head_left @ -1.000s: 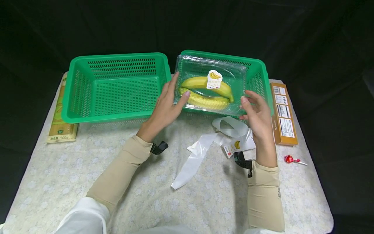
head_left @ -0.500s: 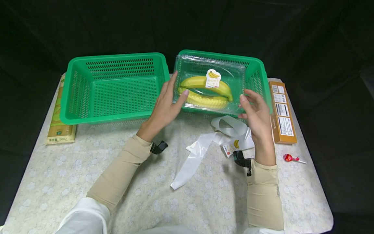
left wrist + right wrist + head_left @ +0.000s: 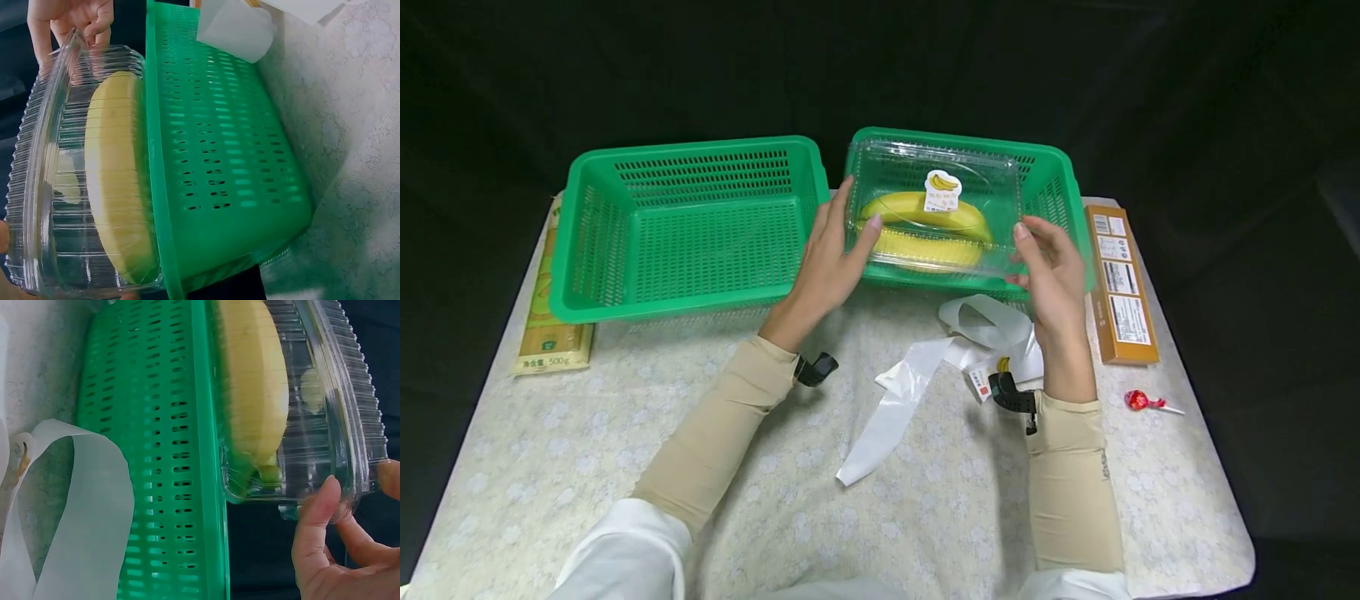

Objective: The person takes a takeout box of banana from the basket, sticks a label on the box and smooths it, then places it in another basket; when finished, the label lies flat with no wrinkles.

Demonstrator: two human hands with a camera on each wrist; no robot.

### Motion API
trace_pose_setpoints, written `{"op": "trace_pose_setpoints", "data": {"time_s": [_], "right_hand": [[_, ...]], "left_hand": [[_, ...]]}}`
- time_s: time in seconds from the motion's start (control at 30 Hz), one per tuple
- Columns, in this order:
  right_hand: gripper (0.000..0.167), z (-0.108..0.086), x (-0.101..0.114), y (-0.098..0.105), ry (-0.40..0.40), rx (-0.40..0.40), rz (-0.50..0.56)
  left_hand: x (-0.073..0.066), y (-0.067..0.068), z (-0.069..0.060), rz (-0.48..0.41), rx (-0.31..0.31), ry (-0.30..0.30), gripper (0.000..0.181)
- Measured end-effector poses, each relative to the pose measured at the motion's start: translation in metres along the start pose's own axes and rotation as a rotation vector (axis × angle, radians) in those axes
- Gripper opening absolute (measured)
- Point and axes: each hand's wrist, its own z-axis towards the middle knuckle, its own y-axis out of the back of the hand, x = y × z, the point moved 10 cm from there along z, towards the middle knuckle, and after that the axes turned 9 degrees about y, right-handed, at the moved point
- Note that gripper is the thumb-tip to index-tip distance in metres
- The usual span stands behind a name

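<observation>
A clear plastic clamshell box is held over the right green basket. Two bananas lie inside it, and a banana-printed sticker is on its lid. My left hand grips the box's left side, thumb on the lid's front edge, other fingers along the side. At the front right corner, my right hand pinches the box between thumb and fingers. In the right wrist view, the box stands just past the basket's rim.
Another green basket stands to the left, beside a yellow 500g packet. White backing strips with a banana label curl in front of the right basket. An orange-brown carton and a red lollipop lie on the right.
Both hands have moved slightly away from me with the box, which now tilts so its front wall shows more. The whole head view has shifted a little.
</observation>
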Motion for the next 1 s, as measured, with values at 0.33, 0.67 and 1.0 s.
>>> {"op": "trace_pose_setpoints", "data": {"time_s": [0.33,0.67,1.0], "right_hand": [[0.045,0.004,-0.007,0.0,-0.009,0.001,-0.021],[0.047,0.008,-0.024,0.003,-0.034,0.043,-0.163],[0.046,0.007,-0.025,0.002,-0.004,0.052,-0.264]], "left_hand": [[0.004,-0.004,0.003,0.015,0.013,0.011,0.075],[0.012,-0.015,0.006,0.157,0.024,0.012,0.077],[0.02,-0.024,0.006,0.268,0.029,0.013,0.078]]}}
